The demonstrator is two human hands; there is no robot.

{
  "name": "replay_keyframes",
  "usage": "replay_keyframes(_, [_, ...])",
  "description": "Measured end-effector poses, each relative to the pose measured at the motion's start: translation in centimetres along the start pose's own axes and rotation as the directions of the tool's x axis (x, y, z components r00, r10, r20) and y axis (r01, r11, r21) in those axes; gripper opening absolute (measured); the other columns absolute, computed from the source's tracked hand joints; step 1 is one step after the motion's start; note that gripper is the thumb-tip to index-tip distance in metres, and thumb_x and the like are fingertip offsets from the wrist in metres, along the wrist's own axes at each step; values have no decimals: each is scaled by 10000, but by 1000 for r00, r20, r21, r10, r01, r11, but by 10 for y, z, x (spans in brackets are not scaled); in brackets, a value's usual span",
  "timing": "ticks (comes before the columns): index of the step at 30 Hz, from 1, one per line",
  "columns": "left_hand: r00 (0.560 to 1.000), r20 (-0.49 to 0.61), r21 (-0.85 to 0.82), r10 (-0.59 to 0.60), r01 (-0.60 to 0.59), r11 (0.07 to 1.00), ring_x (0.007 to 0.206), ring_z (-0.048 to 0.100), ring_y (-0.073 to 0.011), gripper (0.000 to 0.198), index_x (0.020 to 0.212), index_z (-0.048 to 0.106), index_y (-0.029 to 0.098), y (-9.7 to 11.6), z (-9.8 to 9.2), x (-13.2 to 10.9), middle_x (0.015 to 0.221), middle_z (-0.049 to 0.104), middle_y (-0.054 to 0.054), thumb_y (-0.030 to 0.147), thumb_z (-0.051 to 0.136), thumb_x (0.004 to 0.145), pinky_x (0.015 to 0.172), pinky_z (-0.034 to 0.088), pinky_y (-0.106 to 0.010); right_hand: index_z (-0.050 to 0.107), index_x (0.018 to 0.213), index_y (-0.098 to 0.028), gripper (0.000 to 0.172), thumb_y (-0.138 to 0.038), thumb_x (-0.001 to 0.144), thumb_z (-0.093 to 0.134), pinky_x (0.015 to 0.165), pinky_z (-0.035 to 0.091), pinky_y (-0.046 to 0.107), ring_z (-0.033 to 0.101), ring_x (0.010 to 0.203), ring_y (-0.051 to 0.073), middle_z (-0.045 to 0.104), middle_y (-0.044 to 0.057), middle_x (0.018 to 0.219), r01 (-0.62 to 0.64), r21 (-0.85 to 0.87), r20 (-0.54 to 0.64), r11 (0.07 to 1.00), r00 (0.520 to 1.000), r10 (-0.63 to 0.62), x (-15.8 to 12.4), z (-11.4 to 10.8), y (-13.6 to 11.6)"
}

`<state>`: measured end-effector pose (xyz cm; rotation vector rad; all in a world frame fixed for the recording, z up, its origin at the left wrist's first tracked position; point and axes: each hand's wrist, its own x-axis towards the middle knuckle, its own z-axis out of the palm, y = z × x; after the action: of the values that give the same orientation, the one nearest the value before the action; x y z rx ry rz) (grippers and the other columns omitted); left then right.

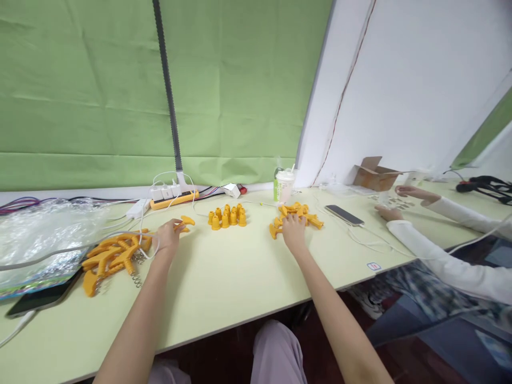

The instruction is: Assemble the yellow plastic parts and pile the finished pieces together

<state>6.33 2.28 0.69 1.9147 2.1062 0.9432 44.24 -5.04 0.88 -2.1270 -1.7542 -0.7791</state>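
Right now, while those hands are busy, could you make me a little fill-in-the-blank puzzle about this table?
1. Going left to right, the yellow caps stand ____ the person's left hand and right hand.
2. The yellow piece is held in the person's ____ hand.
3. The cardboard box is not shut but ____.
4. The co-worker's sleeves are coloured ____.

Missing words: between; left; open; white.
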Motion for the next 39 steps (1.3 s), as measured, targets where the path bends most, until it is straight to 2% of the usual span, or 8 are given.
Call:
replay_keyframes(7, [994,101,219,32,-54,974,1031,592,-330,360,1115,652,170,-9,9,-3,1077,676,-156,326,506,826,783,444,-386,710,815,-149,302,-30,825,434,960,309,496,555,987,282,694,138,920,125,4,150,992,981,-124,-2,4,6])
replay_keyframes(12, [995,-40,255,89,-76,964,1122,502,-367,376,1103,656,153,-5,15,-8,1177,584,-189,344,522,808,875,394,-474,713,884,-166,328,-5,804,439,1035,243,528,573,1003,271,702,112,926,159,-11,223,987,963,-153,-11,-3,0])
replay_keyframes(16, [982,-46,-137,186,-190,972,1103,502,-289,395,1128,607,199,18,22,-13,1181,573,-130,420,506,817,912,388,-434,719,796,-194,318,20,783,484,1060,198,525,569,959,269,696,91,792,283,-5,126,959,952,-280,-5,-27,-21])
replay_keyframes(19, [908,206,-644,365,-155,749,906,584,-210,532,1232,501,200,40,25,-22,1012,649,-84,532,462,819,807,446,-351,715,825,-239,284,-31,806,522,1053,206,516,538,951,258,697,76,832,422,93,-42,902,907,-420,6,-48,-69])
replay_keyframes(23, [830,328,-803,452,-7,596,686,572,-155,492,974,594,148,49,18,-29,823,663,-70,587,532,760,655,418,-271,688,945,-232,259,-105,872,474,1055,231,467,505,1011,240,682,66,935,555,148,-190,818,828,-527,16,-59,-144])
replay_keyframes(30, [932,238,-849,274,63,524,537,473,-88,471,797,566,148,29,5,-14,760,632,-43,610,574,703,547,365,-236,459,1326,-257,478,-296,859,551,1087,179,520,427,1231,249,524,93,1337,277,592,-363,756,930,-57,21,-29,-159])
replay_keyframes(34, [945,228,-847,235,73,526,527,480,-84,449,809,560,146,25,9,-10,730,633,-35,579,601,697,548,367,-234,429,1328,-222,607,-362,771,626,992,366,478,532,1126,241,568,114,1276,-28,923,-83,383,959,271,30,-6,-133])
replay_keyframes(39, [949,218,-857,229,74,510,521,477,-80,405,778,538,152,25,6,-14,707,621,-23,548,602,715,549,379,-230,511,1258,-233,701,-359,613,756,900,474,428,616,997,219,644,104,1168,-137,990,135,-33,990,-36,33,16,-133])
